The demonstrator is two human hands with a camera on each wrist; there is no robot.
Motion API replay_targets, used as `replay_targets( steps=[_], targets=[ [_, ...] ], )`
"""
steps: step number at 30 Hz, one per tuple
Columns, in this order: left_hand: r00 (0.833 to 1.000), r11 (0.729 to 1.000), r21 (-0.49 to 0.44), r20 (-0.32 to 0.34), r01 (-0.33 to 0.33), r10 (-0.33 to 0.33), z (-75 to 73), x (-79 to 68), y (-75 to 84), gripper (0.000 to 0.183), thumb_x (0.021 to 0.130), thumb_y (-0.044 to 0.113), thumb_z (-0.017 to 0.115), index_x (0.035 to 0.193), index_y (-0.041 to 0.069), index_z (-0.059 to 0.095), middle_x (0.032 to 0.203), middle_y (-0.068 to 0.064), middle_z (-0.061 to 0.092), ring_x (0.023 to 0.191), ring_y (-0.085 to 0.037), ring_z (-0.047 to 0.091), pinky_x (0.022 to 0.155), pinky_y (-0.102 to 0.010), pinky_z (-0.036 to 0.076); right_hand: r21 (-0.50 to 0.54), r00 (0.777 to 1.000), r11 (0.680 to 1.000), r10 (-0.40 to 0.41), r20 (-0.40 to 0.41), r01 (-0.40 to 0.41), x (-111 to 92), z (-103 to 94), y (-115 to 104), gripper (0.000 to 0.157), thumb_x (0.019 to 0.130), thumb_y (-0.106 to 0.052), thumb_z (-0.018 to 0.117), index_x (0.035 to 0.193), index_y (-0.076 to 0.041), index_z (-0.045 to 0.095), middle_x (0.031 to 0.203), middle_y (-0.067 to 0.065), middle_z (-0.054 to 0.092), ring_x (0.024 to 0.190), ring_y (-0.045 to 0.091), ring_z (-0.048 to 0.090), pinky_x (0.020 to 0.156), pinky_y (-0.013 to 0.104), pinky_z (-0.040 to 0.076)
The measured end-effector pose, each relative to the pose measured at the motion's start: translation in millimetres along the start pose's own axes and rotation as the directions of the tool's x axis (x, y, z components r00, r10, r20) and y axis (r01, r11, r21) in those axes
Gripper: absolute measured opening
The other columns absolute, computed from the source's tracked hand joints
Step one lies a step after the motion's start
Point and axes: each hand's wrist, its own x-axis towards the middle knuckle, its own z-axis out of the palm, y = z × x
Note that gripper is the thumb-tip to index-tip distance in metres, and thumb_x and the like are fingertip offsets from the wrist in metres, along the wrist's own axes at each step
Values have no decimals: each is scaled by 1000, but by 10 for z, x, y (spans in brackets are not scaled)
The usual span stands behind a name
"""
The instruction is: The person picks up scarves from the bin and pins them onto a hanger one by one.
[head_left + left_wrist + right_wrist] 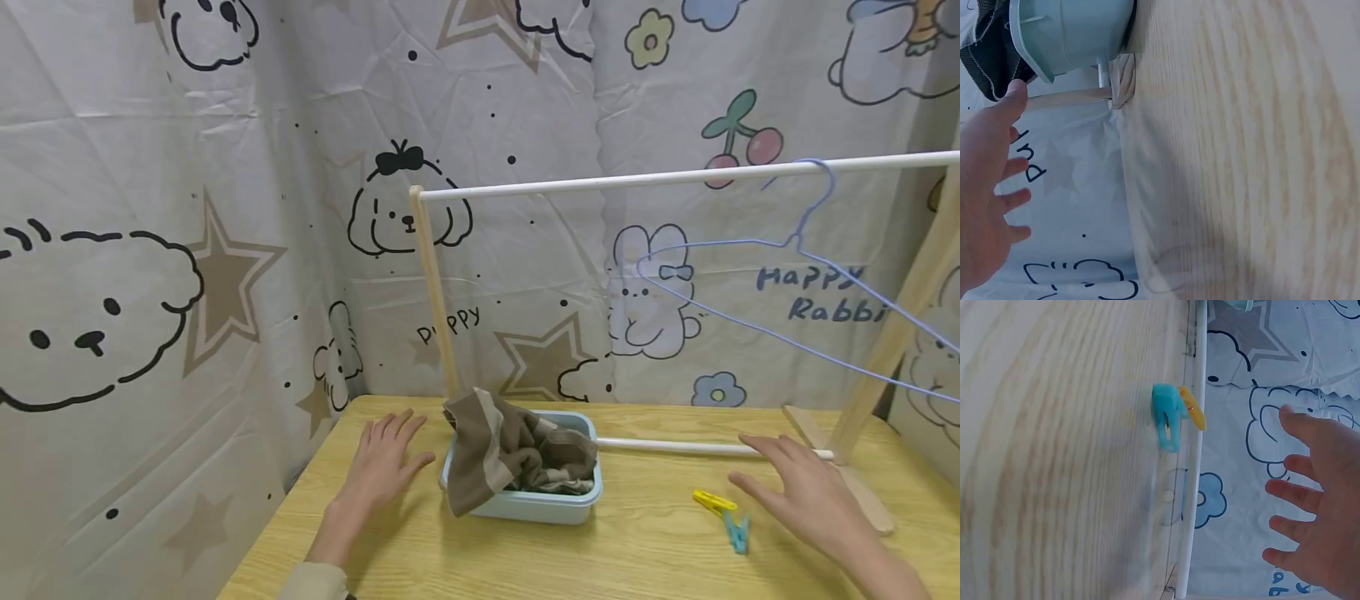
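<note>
A light blue plastic basin (536,507) stands on the table with a crumpled brown and beige cloth (480,454) in it, one part hanging over its left front rim. My left hand (381,462) is just left of the basin, fingers spread and holding nothing; the left wrist view shows its thumb (1015,100) near the cloth's edge. On the right, my right hand (806,492) hovers with fingers spread, beside a yellow clothespin (712,500) and a teal clothespin (737,533) lying on the table. A blue wire hanger (742,327) hangs by its hook above that hand.
A drying rack of wooden posts (435,292) and a white top rod (637,178) stands at the back. Its lower white rod (675,446) runs behind the basin to a wooden foot (862,500) at right. A printed curtain (255,167) encloses the table's (637,558) back and left.
</note>
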Motion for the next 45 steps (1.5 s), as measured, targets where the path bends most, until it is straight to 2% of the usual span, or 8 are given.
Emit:
replay_targets(
  steps=[4, 8, 15, 23, 32, 36, 40, 45],
  targets=[
    [998, 998, -44, -58, -40, 38, -11, -23, -6, 55, 95, 40, 66, 140, 13, 54, 144, -13, 53, 131, -39, 49, 113, -59, 32, 65, 999, 998, -7, -35, 10, 13, 2, -106, 54, 89, -37, 75, 126, -1, 62, 121, 30, 63, 111, 50, 54, 86, 67, 42],
    [993, 993, -98, -104, -68, 57, -25, -33, 10, 49, 94, 35, 68, 137, 13, 58, 136, -9, 60, 125, -34, 56, 108, -55, 40, 151, 1000, 989, -1, -12, 3, 34, 20, -238, 51, 90, -34, 74, 126, -1, 63, 122, 29, 63, 113, 51, 54, 89, 67, 42],
    [965, 973, -117, -194, -198, 173, -65, -2, 71, 46, 93, 31, 70, 134, 14, 60, 128, -5, 65, 118, -27, 61, 98, -49, 49, 231, 1000, 973, -6, 0, 6, 60, 88, -412, 48, 90, -32, 74, 126, -2, 63, 125, 23, 64, 116, 46, 56, 91, 63, 42],
    [951, 959, -141, -225, -245, 210, -104, -73, 125, 44, 92, 29, 71, 131, 12, 62, 128, -4, 64, 119, -27, 61, 98, -49, 50, 246, 999, 968, -37, -15, 40, 84, 200, -590, 44, 89, -32, 75, 124, -6, 66, 121, 14, 68, 113, 39, 61, 92, 59, 45],
    [933, 920, -204, -206, -336, 295, -149, -137, 235, 56, 90, 46, 70, 137, 19, 58, 140, -1, 55, 128, -22, 54, 102, -45, 49, 253, 998, 965, -60, -32, 66, 106, 274, -797, 39, 88, -28, 76, 122, -11, 68, 118, 4, 70, 110, 33, 64, 92, 54, 49],
    [908, 897, -191, -215, -399, 359, -149, -154, 286, 64, 90, 61, 60, 137, 18, 58, 144, -5, 51, 128, -25, 54, 99, -47, 50, 291, 999, 956, -52, 2, 49, 120, 312, -854, 40, 90, -30, 75, 123, -9, 67, 119, 7, 70, 118, 39, 60, 99, 58, 45],
    [871, 866, -170, -244, -471, 426, -142, -156, 349, 71, 89, 72, 49, 137, 20, 57, 148, -8, 49, 130, -28, 52, 100, -51, 48, 323, 999, 946, -39, 33, 27, 138, 352, -904, 41, 90, -32, 73, 123, -7, 67, 119, 11, 70, 125, 47, 53, 104, 62, 39],
    [791, 812, -87, -302, -578, 531, -100, -142, 455, 77, 83, 74, 59, 135, 18, 58, 150, -13, 46, 135, -38, 43, 107, -55, 38, 327, 998, 944, -59, 24, 47, 150, 390, -974, 39, 90, -29, 74, 121, -7, 68, 116, 8, 71, 122, 44, 57, 103, 61, 40]
  ],
)
